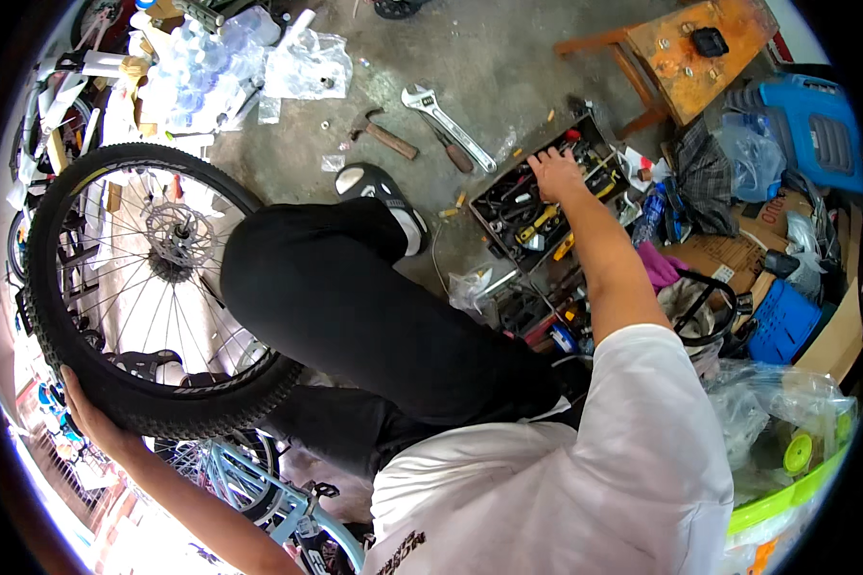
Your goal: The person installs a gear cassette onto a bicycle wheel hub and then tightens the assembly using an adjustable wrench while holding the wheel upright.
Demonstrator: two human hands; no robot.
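At the left stands a bicycle wheel (pixel 62 340) with a knobby black tire, thin spokes and a disc brake rotor (pixel 179 233), beside my bent knee. My left hand (pixel 94 422) grips the tire's lower left edge, its fingers partly out of sight along the tread. Away to the right, my right hand (pixel 556 176) is over an open toolbox (pixel 494 235) crowded with hand tools. Its fingers are spread and point down among the tools at the far side; I see nothing held in them. Yellow-handled tools (pixel 539 223) lie just below that hand.
On the concrete floor lie a hammer (pixel 385 134), an adjustable wrench (pixel 451 126) and a screwdriver (pixel 454 151). A wooden stool (pixel 686 57) stands far right near a blue plastic case (pixel 815 129). Plastic bags (pixel 307 67) are heaped far left; a light-blue bicycle frame (pixel 288 508) is low left.
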